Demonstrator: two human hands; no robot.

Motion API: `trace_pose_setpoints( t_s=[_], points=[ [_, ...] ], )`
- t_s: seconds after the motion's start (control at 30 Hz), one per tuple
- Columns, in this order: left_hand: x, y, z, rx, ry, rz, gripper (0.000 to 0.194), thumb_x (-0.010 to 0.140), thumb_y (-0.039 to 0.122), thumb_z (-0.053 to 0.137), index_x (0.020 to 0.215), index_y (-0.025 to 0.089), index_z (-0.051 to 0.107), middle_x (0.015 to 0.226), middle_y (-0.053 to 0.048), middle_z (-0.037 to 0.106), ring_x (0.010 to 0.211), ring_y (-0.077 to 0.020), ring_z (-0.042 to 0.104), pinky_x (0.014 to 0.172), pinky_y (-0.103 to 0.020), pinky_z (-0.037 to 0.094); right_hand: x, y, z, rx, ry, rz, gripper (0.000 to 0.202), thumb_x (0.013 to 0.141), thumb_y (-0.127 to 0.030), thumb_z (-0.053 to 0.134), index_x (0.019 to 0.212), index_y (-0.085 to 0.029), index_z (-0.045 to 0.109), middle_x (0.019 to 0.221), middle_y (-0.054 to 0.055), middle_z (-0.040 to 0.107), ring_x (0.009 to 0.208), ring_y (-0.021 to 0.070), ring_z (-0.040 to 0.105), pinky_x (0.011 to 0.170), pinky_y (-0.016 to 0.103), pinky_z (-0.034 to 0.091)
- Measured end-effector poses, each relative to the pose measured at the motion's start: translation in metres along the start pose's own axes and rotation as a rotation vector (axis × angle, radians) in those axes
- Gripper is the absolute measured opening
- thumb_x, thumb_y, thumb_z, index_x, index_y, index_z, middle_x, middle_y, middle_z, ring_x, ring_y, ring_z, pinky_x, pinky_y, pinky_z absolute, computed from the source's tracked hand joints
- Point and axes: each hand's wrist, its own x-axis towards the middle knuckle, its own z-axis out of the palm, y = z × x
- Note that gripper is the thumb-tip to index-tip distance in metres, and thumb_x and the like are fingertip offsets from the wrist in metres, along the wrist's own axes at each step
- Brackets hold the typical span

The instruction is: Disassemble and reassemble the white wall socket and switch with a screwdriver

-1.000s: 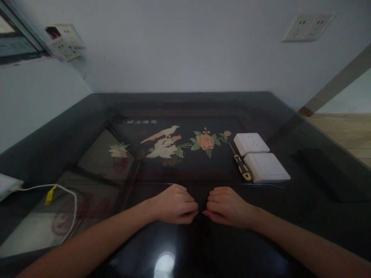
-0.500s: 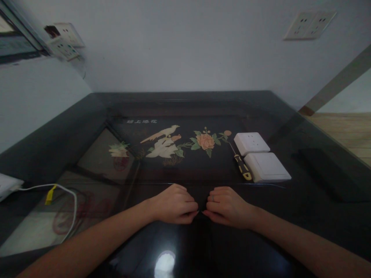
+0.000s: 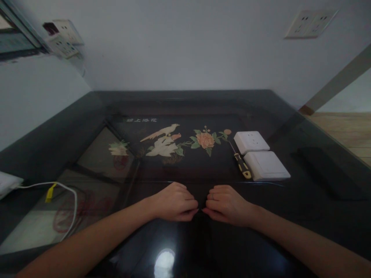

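Note:
My left hand (image 3: 176, 202) rests on the glossy dark table (image 3: 179, 247) with its fingers curled into a loose fist, and I see nothing in it. Facing it across a small gap, my right hand (image 3: 227, 205) is curled the same way, also with nothing visible in it; a ring is on one finger. Beyond the right hand lies a screwdriver (image 3: 242, 166) with a black and yellow handle, its tip pointing away from me. Right beside it are a white wall switch (image 3: 268, 165) and, farther back, a white wall socket (image 3: 251, 141).
A white box (image 3: 8, 184) with a white cable (image 3: 74, 193) and yellow tag (image 3: 50, 194) lies at the left. A dark flat object (image 3: 330, 172) lies at the right. A bird-and-flower picture (image 3: 165, 146) decorates the tabletop. The wall (image 3: 185, 46) stands behind.
Both hands stay where they were, still curled. The whole view has shifted very slightly; nothing on the table has moved.

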Motion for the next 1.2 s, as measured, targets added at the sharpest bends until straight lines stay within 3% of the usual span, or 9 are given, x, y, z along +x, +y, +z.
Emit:
trace_pose_setpoints(
  t_s=[1.2],
  points=[
    [-0.0007, -0.0005, 0.0017, 0.009, -0.002, 0.004, 0.025, 0.092, 0.021, 0.050, 0.068, 0.020, 0.054, 0.058, 0.003, 0.064, 0.049, -0.0116, 0.055, 0.050, -0.031, 0.035, 0.0005, -0.0019, 0.0009, -0.016, -0.014, 0.020, 0.033, 0.099, -0.027, 0.049, 0.067, -0.020, 0.056, 0.059, -0.001, 0.060, 0.057, 0.0128, 0.052, 0.058, 0.030, 0.030]
  ],
)
